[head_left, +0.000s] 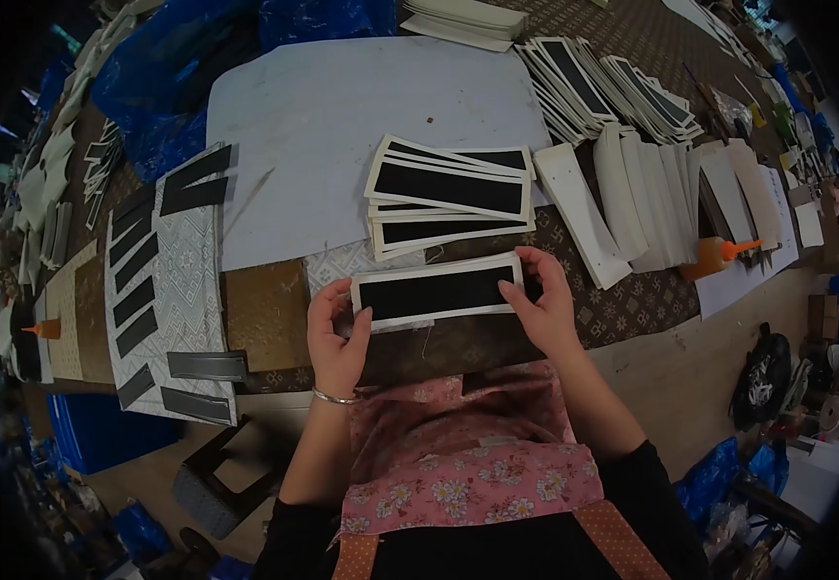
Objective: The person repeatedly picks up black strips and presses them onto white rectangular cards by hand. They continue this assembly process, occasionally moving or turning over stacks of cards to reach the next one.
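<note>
Between my two hands is a white-bordered card with a long black strip [439, 295] on it, held level near the table's front edge. My left hand [339, 333] grips its left end, thumb on the front face. At the right end, my right hand [543, 302] has its thumb on the black strip and its fingers behind the top edge. Just beyond lies a loose stack of similar black-strip cards [450, 186], partly fanned. A pale patterned cloth piece [352, 263] shows behind the held card.
Black strips [136, 300] lie on a patterned sheet [183, 329] at left. White cards [584, 213] and more black-strip stacks [574, 82] stand at right, near an orange-tipped glue bottle [714, 257]. White paper [294, 126] covers the table's middle; blue plastic bags [163, 77] sit behind.
</note>
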Motion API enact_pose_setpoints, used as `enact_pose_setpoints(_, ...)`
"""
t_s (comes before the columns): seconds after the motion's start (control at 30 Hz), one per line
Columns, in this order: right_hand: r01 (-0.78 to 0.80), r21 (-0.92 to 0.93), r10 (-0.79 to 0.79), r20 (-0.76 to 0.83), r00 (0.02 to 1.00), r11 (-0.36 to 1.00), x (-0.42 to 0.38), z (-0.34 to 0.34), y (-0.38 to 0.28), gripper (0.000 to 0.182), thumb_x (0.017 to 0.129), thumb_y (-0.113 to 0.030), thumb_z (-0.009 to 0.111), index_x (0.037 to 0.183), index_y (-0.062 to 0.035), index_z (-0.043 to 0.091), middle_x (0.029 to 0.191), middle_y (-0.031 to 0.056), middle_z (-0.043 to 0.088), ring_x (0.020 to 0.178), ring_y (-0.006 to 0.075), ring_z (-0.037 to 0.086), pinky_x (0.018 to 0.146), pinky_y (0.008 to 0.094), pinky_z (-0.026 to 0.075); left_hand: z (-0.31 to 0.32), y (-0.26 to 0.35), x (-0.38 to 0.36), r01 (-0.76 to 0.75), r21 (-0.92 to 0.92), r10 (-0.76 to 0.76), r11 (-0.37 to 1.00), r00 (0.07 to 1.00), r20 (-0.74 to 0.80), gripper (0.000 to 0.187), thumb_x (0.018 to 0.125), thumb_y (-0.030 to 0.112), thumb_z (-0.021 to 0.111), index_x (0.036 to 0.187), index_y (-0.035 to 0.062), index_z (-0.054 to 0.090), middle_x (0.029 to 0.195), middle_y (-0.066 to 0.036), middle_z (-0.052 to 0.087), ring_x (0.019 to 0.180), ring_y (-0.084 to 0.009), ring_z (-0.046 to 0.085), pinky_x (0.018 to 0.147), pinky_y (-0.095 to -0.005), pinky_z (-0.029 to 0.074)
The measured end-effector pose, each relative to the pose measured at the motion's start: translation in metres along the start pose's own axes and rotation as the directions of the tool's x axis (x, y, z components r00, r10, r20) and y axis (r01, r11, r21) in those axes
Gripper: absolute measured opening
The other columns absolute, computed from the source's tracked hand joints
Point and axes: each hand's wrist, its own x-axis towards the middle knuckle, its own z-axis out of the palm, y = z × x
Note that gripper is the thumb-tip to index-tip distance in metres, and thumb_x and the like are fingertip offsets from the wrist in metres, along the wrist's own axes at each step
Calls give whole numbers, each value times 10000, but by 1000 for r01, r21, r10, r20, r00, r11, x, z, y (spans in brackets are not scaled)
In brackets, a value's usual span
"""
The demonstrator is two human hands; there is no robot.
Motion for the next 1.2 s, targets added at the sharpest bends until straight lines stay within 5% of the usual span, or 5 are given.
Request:
enact_pose_setpoints(0.47, 20, -30, -20, 2, 1000, 999, 0, -1, -3, 450, 835, -88, 730, 1254, -32, 575, 1098, 55, 565, 979, 160, 549, 895, 297, 457, 1, 17, 1, -224, 221, 222, 949, 974, 35, 334, 836, 6, 692, 1159, 81, 662, 1181, -85, 557, 987, -192, 561, 889, -291, 460)
enact_pose_setpoints(0.6, 120, -194, -120, 10, 993, 974, -1, 1, -9, 450, 838, -92, 720, 1262, -48, 578, 1197, 122, 552, 1080, 273, 558, 943, 373, 460, -2, 35, 1, -157, 275, 117, 949, 981, 155, 314, 826, 11, 681, 1126, 102, 695, 1224, -99, 552, 1056, -244, 562, 938, -343, 445)
enact_pose_setpoints(0.67, 244, -378, -250, 33, 968, 893, -3, 2, -20, 469, 826, -95, 728, 1270, -59, 580, 1256, 146, 545, 1117, 324, 556, 961, 419, 464, 2, 51, -1, -448, 716, 407, 536, 880, 246, 331, 814, 65, 694, 1144, 93, 694, 1306, -121, 528, 1174, -304, 528, 1003, -432, 404)
enact_pose_setpoints(0.87, 506, -486, -306, 434, 847, 713, -26, 30, -50, 585, 840, -179, 700, 1388, -86, 518, 1513, 108, 419, 1394, 324, 388, 1134, 494, 304, 37, 60, -21, -614, 664, 273, 427, 788, 552, 639, 781, 184, 721, 1386, 95, 535, 1532, -190, 343, 1414, -434, 304, 1133, -575, 258)
enact_pose_setpoints(1.2, 532, -491, -254, 524, 813, 690, -21, 11, -41, 702, 860, -272, 692, 1472, -61, 419, 1545, 85, 408, 1437, 274, 363, 1172, 515, 230, 25, 52, -26, -569, 639, 178, 518, 802, 570, 849, 777, 313, 750, 1509, 109, 373, 1584, -123, 309, 1483, -340, 237, 1173, -589, 160)
